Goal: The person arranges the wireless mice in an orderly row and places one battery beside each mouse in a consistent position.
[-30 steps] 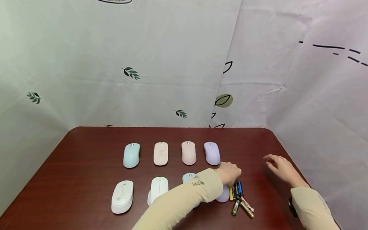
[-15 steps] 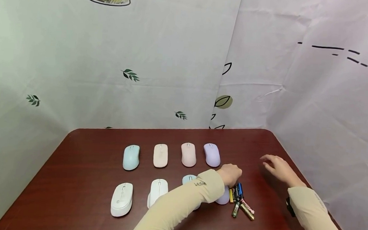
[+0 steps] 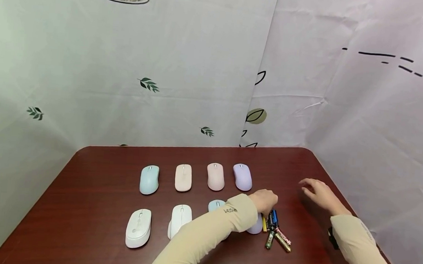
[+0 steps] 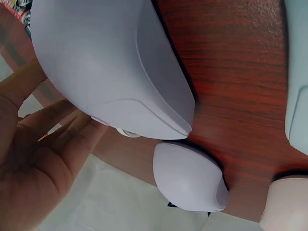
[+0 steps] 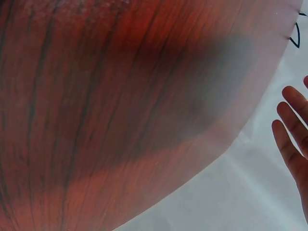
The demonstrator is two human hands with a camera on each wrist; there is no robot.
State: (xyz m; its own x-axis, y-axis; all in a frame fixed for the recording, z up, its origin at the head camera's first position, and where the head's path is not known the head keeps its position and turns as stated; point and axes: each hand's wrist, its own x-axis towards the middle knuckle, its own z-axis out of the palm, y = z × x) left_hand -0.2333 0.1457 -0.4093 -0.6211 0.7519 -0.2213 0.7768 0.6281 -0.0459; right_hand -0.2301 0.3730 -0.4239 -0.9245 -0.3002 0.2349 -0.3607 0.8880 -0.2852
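White leaf-printed cloth [image 3: 202, 57] hangs behind one dark-red wooden table [image 3: 92, 205] with rounded far corners. Of my two hands, the right hand [image 3: 321, 194] is raised near the right edge, fingers loosely apart, wood stretching between it and eight mice [image 3: 215, 177] in two rows of four. My left hand [image 3: 264, 200] is at the front lilac mouse [image 3: 255, 226], smooth and matte; fingertips hidden, so I can't tell whether they grip. Just right lie at least six overlapping batteries [image 3: 270, 239].

on the dark-red wooden desk [image 3: 88, 209], multicoloured cylindrical batteries [image 3: 271, 227] lie at three o'clock from the front rounded lilac mouse [image 3: 255, 226].
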